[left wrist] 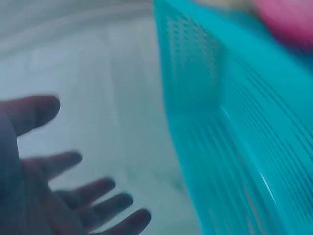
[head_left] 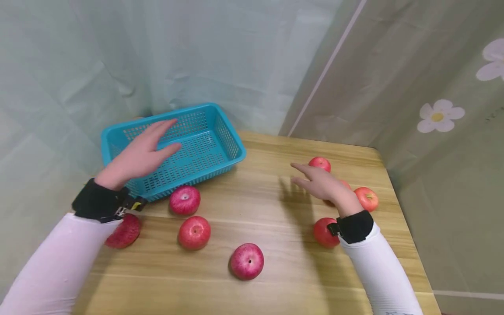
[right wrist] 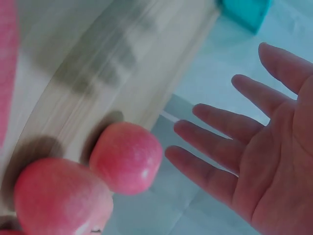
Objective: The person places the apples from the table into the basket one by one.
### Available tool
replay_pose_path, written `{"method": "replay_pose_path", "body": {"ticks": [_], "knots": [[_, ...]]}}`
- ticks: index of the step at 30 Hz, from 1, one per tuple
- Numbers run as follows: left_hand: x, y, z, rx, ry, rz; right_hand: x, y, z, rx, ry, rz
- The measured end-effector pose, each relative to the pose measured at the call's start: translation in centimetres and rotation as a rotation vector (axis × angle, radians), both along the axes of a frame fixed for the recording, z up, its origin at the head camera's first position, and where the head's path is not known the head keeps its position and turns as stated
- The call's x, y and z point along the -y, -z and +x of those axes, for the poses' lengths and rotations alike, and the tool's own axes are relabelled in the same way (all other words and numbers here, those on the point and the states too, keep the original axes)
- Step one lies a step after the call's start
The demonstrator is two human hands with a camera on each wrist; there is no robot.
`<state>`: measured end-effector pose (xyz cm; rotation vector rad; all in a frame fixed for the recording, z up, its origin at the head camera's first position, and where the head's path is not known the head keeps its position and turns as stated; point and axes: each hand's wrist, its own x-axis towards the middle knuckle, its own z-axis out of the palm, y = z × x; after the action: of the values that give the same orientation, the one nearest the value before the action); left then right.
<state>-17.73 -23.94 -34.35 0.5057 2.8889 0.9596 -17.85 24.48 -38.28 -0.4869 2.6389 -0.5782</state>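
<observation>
My left hand [head_left: 138, 155], fingers extended, hovers over the left part of a blue plastic basket [head_left: 232, 164] and holds nothing. In the left wrist view its spread fingers [left wrist: 100, 191] are apart from the basket wall. My right hand [head_left: 324, 186] is held above the right side of the table, its fingers straight and nothing in them. Nearest to it are a red apple [head_left: 320, 163] just beyond the fingers and another apple [head_left: 345, 184] partly hidden behind the hand. An apple [head_left: 366, 199] sits to its right, and one more [head_left: 325, 232] lies by the wrist, partly covered by the strap.
In front of the basket lie a dark pink apple [head_left: 185, 200], a red apple [head_left: 194, 232] and, partly behind my left wrist, a dark red apple [head_left: 124, 232]. Another apple [head_left: 247, 261] rests near the middle front of the wooden table [head_left: 260, 201]. Curtains [head_left: 244, 65] hang behind.
</observation>
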Motion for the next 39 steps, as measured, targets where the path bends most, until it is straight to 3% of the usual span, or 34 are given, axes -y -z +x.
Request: {"method": "replay_pose_path", "body": {"ticks": [4,7,11,15,19,22,28,39], "knots": [[4.8,1.7,0.8,0.011,-0.211,0.052,-0.9,-0.4,1.6,-0.018,0.025,0.004],[7.2,3.0,1.6,0.044,-0.351,0.098,-1.7,-0.5,2.6,-0.03,0.051,0.005],[9.1,4.4,2.3,0.097,-0.479,0.133,-2.5,-0.7,3.5,-0.062,0.075,-0.01],[10.4,5.3,2.5,0.164,-0.559,0.188,-2.9,-0.8,4.0,-0.087,0.095,-0.027],[11.6,6.2,2.7,0.314,-0.573,0.306,-3.1,-0.6,4.4,-0.097,0.103,-0.04],[12.2,6.9,3.0,0.402,-0.562,0.339,-3.1,-0.4,4.6,-0.106,0.109,-0.044],[12.6,7.8,3.4,0.389,-0.537,0.333,-3.1,0.0,4.9,-0.11,0.123,-0.065],[12.1,8.5,3.8,0.375,-0.554,0.34,-3.1,0.3,5.3,-0.108,0.128,-0.071]]}}
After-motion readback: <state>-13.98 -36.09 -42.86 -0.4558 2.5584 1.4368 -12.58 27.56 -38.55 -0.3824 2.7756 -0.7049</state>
